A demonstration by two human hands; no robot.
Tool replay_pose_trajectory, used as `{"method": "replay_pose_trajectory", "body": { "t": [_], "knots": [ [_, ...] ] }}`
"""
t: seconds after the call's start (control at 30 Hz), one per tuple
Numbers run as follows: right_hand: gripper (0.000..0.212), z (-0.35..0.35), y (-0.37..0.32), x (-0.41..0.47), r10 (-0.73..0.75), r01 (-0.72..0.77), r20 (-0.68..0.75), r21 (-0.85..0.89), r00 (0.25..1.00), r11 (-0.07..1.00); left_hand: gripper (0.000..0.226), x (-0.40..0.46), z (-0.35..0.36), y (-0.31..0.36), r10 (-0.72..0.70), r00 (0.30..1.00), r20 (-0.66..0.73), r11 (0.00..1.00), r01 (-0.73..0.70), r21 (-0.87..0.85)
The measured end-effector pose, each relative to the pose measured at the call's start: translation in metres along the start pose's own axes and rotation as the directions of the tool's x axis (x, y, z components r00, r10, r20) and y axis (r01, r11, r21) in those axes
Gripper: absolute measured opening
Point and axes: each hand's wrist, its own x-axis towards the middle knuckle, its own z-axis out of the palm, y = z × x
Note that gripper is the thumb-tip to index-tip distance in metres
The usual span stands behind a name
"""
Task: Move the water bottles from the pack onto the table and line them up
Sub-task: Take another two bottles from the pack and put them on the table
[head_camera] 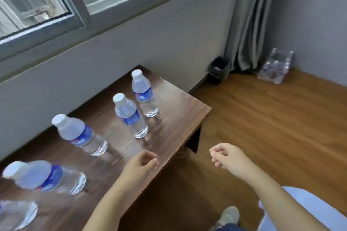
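Note:
Several clear water bottles with white caps and blue labels stand in a row on the dark wooden table (pixel 178 110); the farthest bottle (pixel 143 93) is near the far corner and the nearest full one (pixel 45 176) is at the lower left. The plastic-wrapped pack (pixel 275 67) sits on the floor in the far right corner. My left hand (pixel 142 163) hovers over the table's right edge, fingers loosely curled, holding nothing. My right hand (pixel 227 157) hangs over the floor beyond the table, fingers curled, holding nothing.
A small black bin (pixel 218 70) stands against the wall beside a grey curtain (pixel 251 24). Wooden floor (pixel 272 118) stretches between table and pack. My shoe (pixel 229 215) shows at the bottom. A window runs above the table.

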Motion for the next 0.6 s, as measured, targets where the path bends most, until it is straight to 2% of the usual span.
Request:
{"method": "replay_pose_trajectory", "body": {
  "t": [0.13, 0.33, 0.47, 0.6],
  "knots": [
    [0.008, -0.103, 0.038, 0.027, 0.07, -0.063, -0.093, 0.084, 0.993, 0.995, 0.006, 0.062, 0.085, 0.077, 0.042, 0.989, 0.143, 0.996, -0.052, 0.072],
    [0.008, -0.245, 0.077, 0.062, 0.158, -0.12, -0.256, 0.16, 0.954, 0.98, 0.01, 0.155, 0.187, 0.182, 0.129, 0.938, 0.323, 0.956, -0.203, 0.21],
    [0.01, -0.309, 0.097, 0.094, 0.23, -0.166, -0.308, 0.22, 0.923, 0.961, 0.006, 0.218, 0.253, 0.242, 0.113, 0.925, 0.363, 0.952, -0.205, 0.226],
    [0.01, -0.36, 0.117, 0.143, 0.33, -0.241, -0.302, 0.294, 0.894, 0.925, 0.012, 0.288, 0.313, 0.289, 0.059, 0.902, 0.428, 0.947, -0.186, 0.262]
  ]
}}
